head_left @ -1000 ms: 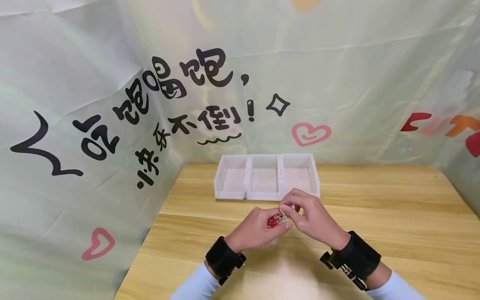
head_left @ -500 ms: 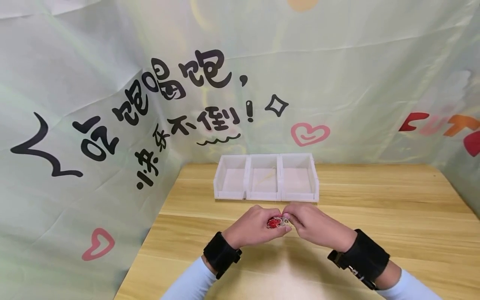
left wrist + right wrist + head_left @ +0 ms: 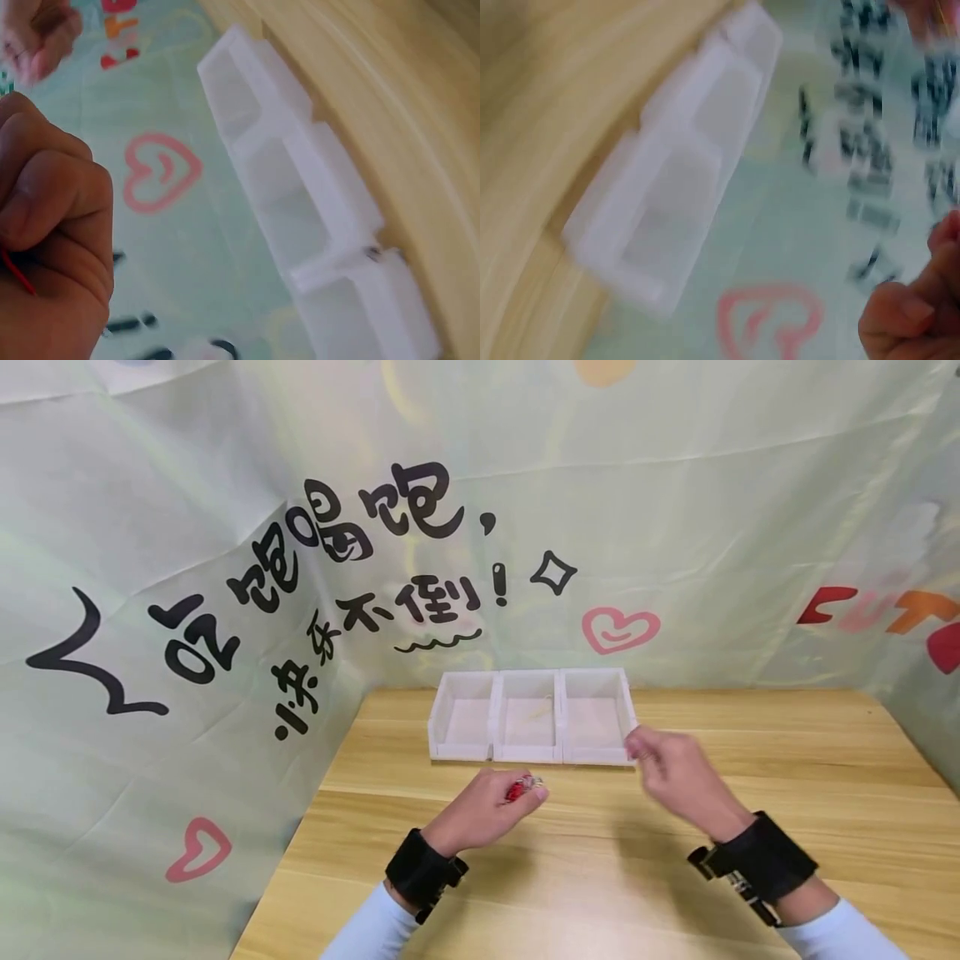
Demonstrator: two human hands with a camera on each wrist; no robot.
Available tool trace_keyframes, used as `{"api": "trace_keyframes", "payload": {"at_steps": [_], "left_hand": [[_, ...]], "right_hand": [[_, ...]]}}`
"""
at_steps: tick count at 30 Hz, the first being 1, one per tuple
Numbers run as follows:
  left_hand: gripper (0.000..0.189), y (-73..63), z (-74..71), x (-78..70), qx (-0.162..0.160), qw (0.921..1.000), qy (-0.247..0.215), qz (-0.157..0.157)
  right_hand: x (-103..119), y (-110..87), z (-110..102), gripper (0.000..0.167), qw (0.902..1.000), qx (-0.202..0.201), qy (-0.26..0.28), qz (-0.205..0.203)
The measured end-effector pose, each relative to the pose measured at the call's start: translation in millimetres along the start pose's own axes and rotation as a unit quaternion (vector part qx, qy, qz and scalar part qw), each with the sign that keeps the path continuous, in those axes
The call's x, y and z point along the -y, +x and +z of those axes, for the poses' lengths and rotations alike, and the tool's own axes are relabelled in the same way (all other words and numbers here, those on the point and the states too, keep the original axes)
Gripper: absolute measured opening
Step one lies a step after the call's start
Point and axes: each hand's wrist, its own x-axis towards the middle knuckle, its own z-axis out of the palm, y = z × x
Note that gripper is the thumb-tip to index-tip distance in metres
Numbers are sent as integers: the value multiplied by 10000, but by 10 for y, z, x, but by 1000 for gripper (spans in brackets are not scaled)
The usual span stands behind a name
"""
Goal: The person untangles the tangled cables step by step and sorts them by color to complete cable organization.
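Note:
My left hand (image 3: 480, 810) grips a tangled bundle of thin red and pale strands (image 3: 522, 788), held over the table in front of the bins. In the left wrist view its curled fingers (image 3: 56, 191) hide most of the bundle, and one red strand (image 3: 16, 271) shows below them. My right hand (image 3: 686, 781) is apart from the bundle, near the front right corner of the right bin (image 3: 598, 753). Its fingers are curled with the thumb against them. Motion blurs this hand, and I cannot tell whether it pinches a strand.
Three joined white bins stand at the back of the wooden table (image 3: 787, 793). A thin pale yellow strand (image 3: 542, 712) lies in the middle bin (image 3: 525, 752). Behind rises a pale printed cloth (image 3: 720, 543), which also hangs along the left side.
My hands have drawn apart from working together at the bundle. The right hand has moved right and up; the left has shifted slightly left with the bundle still in its grip.

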Motion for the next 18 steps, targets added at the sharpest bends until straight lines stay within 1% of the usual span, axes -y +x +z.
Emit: {"api": "trace_keyframes", "payload": {"at_steps": [3,5,7,11,14,18], "left_hand": [[47,-65,-54,77,-304,9991,-219,-199],[48,-90,-65,119,-474,9982,-288,-236],[48,-92,-62,131,-540,9978,-334,-204],[47,-69,-31,127,-603,9971,-451,-97],[45,-57,-1,118,-685,9965,-478,-79],[43,-51,35,105,-724,9960,-508,-91]], "right_hand": [[-157,-23,-125,18,9958,-524,-186,725],[-231,-29,-156,19,9917,-663,-222,1078],[-265,-14,-147,22,9892,-703,-206,1268],[-310,66,-82,25,9860,-916,-141,1386],[-353,162,-20,24,9844,-1067,-160,1391],[-447,304,98,25,9829,-1172,-218,1405]]}}
